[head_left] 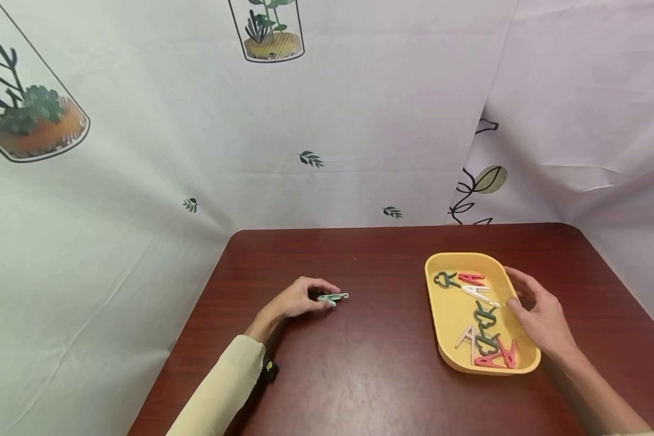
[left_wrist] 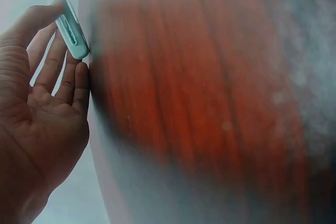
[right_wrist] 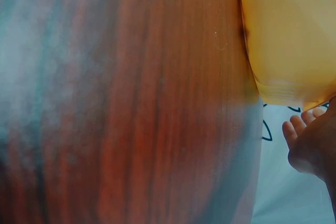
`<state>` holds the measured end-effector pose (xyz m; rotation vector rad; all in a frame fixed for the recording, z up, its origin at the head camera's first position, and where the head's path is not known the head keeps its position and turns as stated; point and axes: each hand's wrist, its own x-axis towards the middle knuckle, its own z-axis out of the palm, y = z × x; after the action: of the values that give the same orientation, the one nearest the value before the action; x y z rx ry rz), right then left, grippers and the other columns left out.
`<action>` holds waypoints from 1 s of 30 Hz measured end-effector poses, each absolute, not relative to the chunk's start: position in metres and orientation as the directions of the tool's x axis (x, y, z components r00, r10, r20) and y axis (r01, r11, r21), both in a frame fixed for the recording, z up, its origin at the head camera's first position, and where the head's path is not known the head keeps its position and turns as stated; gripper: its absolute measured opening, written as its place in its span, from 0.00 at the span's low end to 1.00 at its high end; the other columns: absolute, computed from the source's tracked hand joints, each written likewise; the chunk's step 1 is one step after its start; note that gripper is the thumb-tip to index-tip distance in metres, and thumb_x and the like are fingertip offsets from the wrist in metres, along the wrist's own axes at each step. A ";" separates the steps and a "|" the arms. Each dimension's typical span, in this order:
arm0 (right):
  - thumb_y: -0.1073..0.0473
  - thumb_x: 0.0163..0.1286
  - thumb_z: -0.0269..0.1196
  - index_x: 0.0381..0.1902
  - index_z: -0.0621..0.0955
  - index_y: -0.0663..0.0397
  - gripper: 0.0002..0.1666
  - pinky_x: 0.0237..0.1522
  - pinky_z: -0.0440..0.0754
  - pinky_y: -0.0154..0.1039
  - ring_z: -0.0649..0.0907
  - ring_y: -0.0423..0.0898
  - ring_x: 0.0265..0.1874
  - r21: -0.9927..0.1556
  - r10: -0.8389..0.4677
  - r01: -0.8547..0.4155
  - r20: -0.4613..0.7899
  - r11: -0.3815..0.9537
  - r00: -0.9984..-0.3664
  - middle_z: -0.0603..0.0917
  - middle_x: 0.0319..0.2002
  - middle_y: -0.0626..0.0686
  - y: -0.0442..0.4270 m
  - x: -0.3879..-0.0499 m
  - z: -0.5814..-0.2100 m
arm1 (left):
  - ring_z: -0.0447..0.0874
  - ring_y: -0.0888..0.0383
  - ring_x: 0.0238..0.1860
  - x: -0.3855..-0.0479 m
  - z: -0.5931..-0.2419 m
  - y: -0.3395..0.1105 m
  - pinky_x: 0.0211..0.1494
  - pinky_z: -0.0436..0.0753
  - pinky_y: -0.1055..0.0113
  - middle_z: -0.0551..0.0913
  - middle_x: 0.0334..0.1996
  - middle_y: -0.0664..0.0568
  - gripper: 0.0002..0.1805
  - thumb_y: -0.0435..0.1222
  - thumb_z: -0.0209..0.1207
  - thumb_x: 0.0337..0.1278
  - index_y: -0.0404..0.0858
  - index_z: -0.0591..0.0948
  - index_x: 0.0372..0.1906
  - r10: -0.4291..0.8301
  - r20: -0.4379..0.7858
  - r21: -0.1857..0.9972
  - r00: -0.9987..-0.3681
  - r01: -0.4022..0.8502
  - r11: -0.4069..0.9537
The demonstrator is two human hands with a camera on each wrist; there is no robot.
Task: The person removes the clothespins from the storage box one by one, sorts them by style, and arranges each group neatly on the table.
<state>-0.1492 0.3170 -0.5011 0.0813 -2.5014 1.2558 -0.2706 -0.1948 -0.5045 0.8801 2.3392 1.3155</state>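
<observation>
My left hand (head_left: pixel 298 299) pinches a mint-green clothespin (head_left: pixel 331 297) between thumb and fingers, low over the left part of the table. In the left wrist view the same clothespin (left_wrist: pixel 72 32) lies lengthwise between the thumb and fingertips. On the right, my right hand (head_left: pixel 545 318) grips the right side of a yellow tray (head_left: pixel 445 321), thumb at the rim and fingers around the outside. Inside the tray lie dark green clips (head_left: pixel 485 315), red clothespins (head_left: pixel 471 278), a white clothespin (head_left: pixel 476 293) and a pale pink clothespin (head_left: pixel 469 339). In the right wrist view the fingers are partly hidden.
A dark red-brown wooden table (head_left: pixel 354 363) with rounded far corners bears everything. White cloth (head_left: pixel 381 109) printed with plants hangs behind it and along both sides. A black band (head_left: pixel 269 368) sits at the left wrist.
</observation>
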 end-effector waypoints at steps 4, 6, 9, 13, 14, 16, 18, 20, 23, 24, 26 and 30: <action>0.71 0.75 0.60 0.78 0.70 0.60 0.34 0.45 0.71 0.12 0.69 0.12 0.50 -0.767 0.105 -0.202 0.330 0.609 -0.938 0.78 0.66 0.74 0.317 -0.149 -0.500 | 0.84 0.55 0.44 -0.270 -0.504 -0.195 0.48 0.82 0.61 0.91 0.47 0.52 0.18 0.31 0.74 0.62 0.41 0.89 0.57 0.664 0.039 0.804 -0.747 0.418 0.423; 0.71 0.75 0.60 0.78 0.70 0.61 0.34 0.45 0.71 0.12 0.69 0.12 0.50 -0.767 0.105 -0.202 0.330 0.609 -0.938 0.78 0.66 0.74 0.317 -0.149 -0.501 | 0.84 0.56 0.43 -0.270 -0.504 -0.195 0.47 0.82 0.62 0.91 0.47 0.53 0.18 0.31 0.74 0.63 0.43 0.90 0.57 0.669 0.037 0.787 -0.742 0.434 0.437; 0.70 0.75 0.60 0.78 0.70 0.61 0.34 0.45 0.71 0.12 0.69 0.13 0.50 -0.767 0.107 -0.196 0.325 0.611 -0.940 0.78 0.66 0.74 0.317 -0.149 -0.501 | 0.83 0.59 0.41 -0.270 -0.503 -0.195 0.45 0.81 0.65 0.91 0.47 0.56 0.18 0.31 0.74 0.63 0.45 0.90 0.57 0.679 0.031 0.768 -0.734 0.452 0.454; 0.70 0.76 0.61 0.78 0.70 0.60 0.34 0.44 0.72 0.12 0.71 0.15 0.49 -0.767 0.108 -0.189 0.319 0.614 -0.942 0.77 0.67 0.73 0.317 -0.150 -0.501 | 0.83 0.61 0.41 -0.269 -0.503 -0.196 0.45 0.81 0.68 0.91 0.46 0.59 0.18 0.32 0.74 0.62 0.45 0.90 0.57 0.686 0.029 0.756 -0.727 0.465 0.460; 0.70 0.76 0.61 0.78 0.70 0.60 0.34 0.44 0.72 0.13 0.72 0.16 0.49 -0.766 0.109 -0.188 0.318 0.615 -0.942 0.78 0.67 0.73 0.316 -0.150 -0.501 | 0.83 0.62 0.41 -0.269 -0.503 -0.196 0.45 0.81 0.68 0.91 0.46 0.59 0.19 0.32 0.74 0.62 0.46 0.90 0.57 0.687 0.030 0.756 -0.726 0.466 0.460; 0.70 0.76 0.61 0.78 0.70 0.60 0.34 0.43 0.72 0.13 0.73 0.17 0.49 -0.766 0.109 -0.187 0.318 0.615 -0.942 0.78 0.67 0.73 0.317 -0.150 -0.502 | 0.83 0.63 0.41 -0.269 -0.503 -0.197 0.45 0.81 0.68 0.91 0.47 0.60 0.19 0.32 0.75 0.62 0.46 0.90 0.57 0.686 0.034 0.755 -0.726 0.469 0.459; 0.70 0.76 0.61 0.78 0.70 0.60 0.34 0.43 0.72 0.13 0.73 0.17 0.49 -0.767 0.109 -0.187 0.317 0.614 -0.942 0.78 0.67 0.73 0.317 -0.150 -0.502 | 0.83 0.62 0.41 -0.269 -0.504 -0.197 0.44 0.81 0.68 0.90 0.47 0.60 0.19 0.32 0.75 0.62 0.46 0.90 0.57 0.684 0.036 0.759 -0.729 0.465 0.456; 0.70 0.76 0.61 0.78 0.70 0.60 0.34 0.43 0.73 0.13 0.72 0.16 0.49 -0.769 0.107 -0.186 0.314 0.612 -0.943 0.77 0.67 0.74 0.317 -0.149 -0.502 | 0.83 0.61 0.41 -0.269 -0.505 -0.197 0.44 0.81 0.69 0.91 0.47 0.60 0.19 0.32 0.75 0.62 0.46 0.89 0.57 0.674 0.030 0.775 -0.739 0.443 0.451; 0.70 0.76 0.60 0.78 0.69 0.61 0.34 0.44 0.73 0.13 0.70 0.14 0.49 -0.772 0.099 -0.196 0.316 0.604 -0.943 0.77 0.67 0.74 0.317 -0.149 -0.502 | 0.85 0.59 0.44 -0.268 -0.505 -0.198 0.47 0.83 0.67 0.91 0.48 0.58 0.19 0.31 0.74 0.62 0.44 0.89 0.57 0.646 0.029 0.808 -0.763 0.398 0.434; 0.70 0.76 0.60 0.78 0.69 0.61 0.34 0.43 0.73 0.13 0.70 0.14 0.49 -0.773 0.098 -0.197 0.317 0.603 -0.943 0.77 0.67 0.75 0.317 -0.149 -0.502 | 0.85 0.59 0.46 -0.267 -0.505 -0.198 0.49 0.83 0.65 0.90 0.48 0.58 0.19 0.31 0.74 0.62 0.43 0.89 0.58 0.634 0.037 0.814 -0.773 0.391 0.429; 0.70 0.76 0.60 0.78 0.69 0.61 0.34 0.43 0.73 0.13 0.70 0.14 0.49 -0.774 0.097 -0.199 0.318 0.601 -0.943 0.77 0.67 0.75 0.317 -0.149 -0.502 | 0.86 0.58 0.51 -0.265 -0.505 -0.199 0.55 0.84 0.60 0.90 0.50 0.58 0.19 0.32 0.74 0.63 0.42 0.88 0.58 0.600 0.066 0.822 -0.797 0.384 0.421; 0.69 0.76 0.60 0.78 0.69 0.61 0.34 0.43 0.72 0.13 0.69 0.13 0.48 -0.772 0.103 -0.191 0.314 0.606 -0.944 0.77 0.66 0.74 0.316 -0.149 -0.501 | 0.85 0.54 0.60 -0.259 -0.500 -0.198 0.64 0.82 0.49 0.89 0.55 0.55 0.21 0.34 0.74 0.64 0.38 0.87 0.61 0.491 0.165 0.816 -0.855 0.398 0.419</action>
<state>-0.1486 0.3163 -0.5007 0.0710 -2.5082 1.2615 -0.2588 -0.1975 -0.5004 0.8056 2.5616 1.4301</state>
